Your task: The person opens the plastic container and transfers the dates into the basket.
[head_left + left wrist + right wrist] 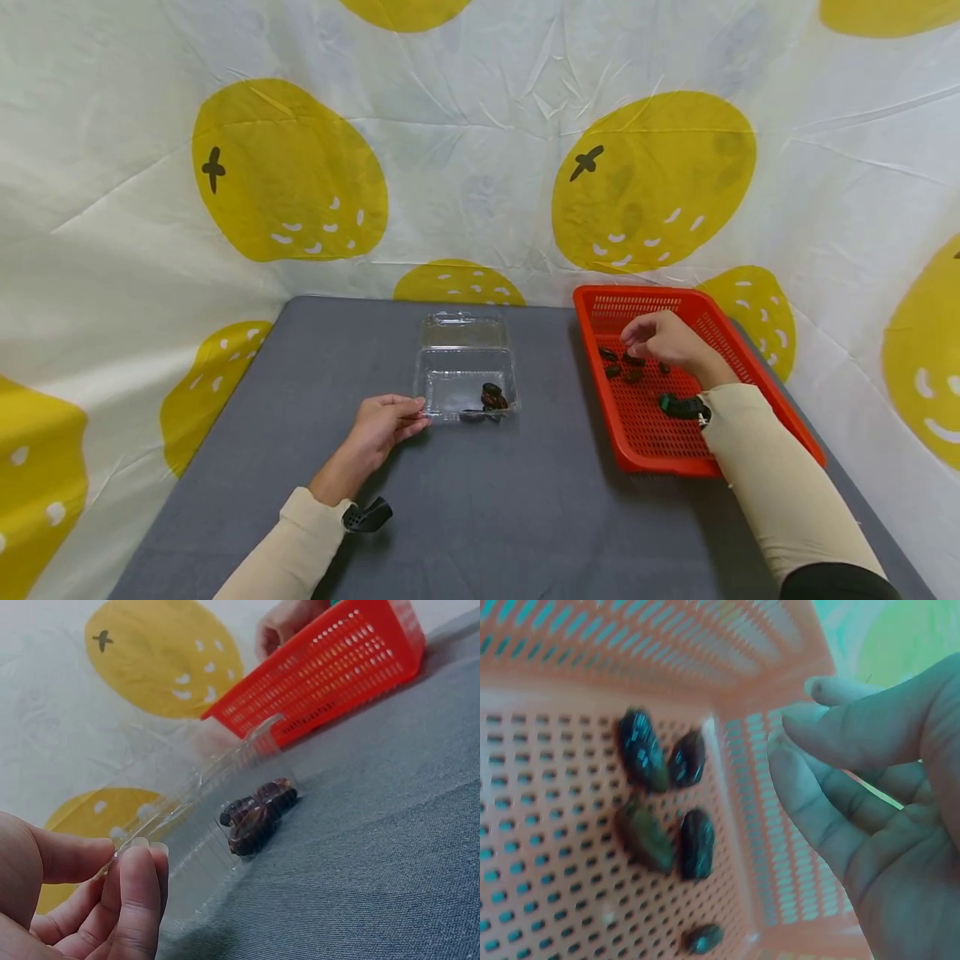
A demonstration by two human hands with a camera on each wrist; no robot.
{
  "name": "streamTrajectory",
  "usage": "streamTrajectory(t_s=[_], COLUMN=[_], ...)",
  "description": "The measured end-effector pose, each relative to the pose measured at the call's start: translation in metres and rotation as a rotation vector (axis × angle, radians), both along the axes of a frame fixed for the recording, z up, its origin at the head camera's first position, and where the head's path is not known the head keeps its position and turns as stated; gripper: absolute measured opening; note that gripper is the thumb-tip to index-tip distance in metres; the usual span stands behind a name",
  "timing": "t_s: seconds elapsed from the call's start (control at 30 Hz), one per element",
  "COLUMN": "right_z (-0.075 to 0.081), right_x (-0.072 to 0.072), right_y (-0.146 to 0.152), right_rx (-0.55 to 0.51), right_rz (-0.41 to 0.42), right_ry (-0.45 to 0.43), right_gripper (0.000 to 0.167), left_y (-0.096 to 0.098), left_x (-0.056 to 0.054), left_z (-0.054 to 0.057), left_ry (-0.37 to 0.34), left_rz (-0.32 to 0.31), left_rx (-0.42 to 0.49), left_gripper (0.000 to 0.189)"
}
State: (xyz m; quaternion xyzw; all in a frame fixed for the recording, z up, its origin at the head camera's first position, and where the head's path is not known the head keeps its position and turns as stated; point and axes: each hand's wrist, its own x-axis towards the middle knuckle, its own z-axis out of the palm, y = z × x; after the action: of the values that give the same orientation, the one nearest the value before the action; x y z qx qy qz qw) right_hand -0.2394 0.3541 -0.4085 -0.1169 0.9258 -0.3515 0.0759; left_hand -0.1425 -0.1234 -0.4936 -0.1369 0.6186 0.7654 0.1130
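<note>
A clear plastic clamshell box point(456, 387) stands with its lid folded back, and several dark, wrinkled dates point(492, 396) lie in its right front part. My left hand point(386, 427) pinches the box rim at the near left corner between thumb and fingers; the left wrist view shows the dates point(259, 817) through the clear wall. My right hand point(663, 342) hovers above the red basket with loosely bent fingers. Nothing shows between its thumb and fingertips point(784, 757) in the right wrist view. Below it, several more dates point(697, 844) lie spread on the basket's perforated floor.
The red perforated basket point(660, 442) sits at the right of the grey table point(480, 508), its walls rising around the right hand. A white cloth point(465, 183) printed with yellow fruit hangs behind the table and along both sides.
</note>
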Motion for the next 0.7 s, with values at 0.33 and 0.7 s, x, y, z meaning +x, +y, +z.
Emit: streamTrajectory(t_s=[0.33,0.7], right_z=[0.022,0.037], right_x=[-0.001,0.000], right_y=[-0.028,-0.063], right_rx=[-0.080,-0.178], right_rz=[0.091,0.181], right_ry=[0.045,0.029], right_gripper=[0.022,0.019], left_y=[0.002,0.000], left_x=[0.000,0.001], left_z=[0.000,0.002], left_ry=[-0.007,-0.002], left_rz=[0.007,0.004], left_rx=[0.023,0.029], left_gripper=[0.018,0.010])
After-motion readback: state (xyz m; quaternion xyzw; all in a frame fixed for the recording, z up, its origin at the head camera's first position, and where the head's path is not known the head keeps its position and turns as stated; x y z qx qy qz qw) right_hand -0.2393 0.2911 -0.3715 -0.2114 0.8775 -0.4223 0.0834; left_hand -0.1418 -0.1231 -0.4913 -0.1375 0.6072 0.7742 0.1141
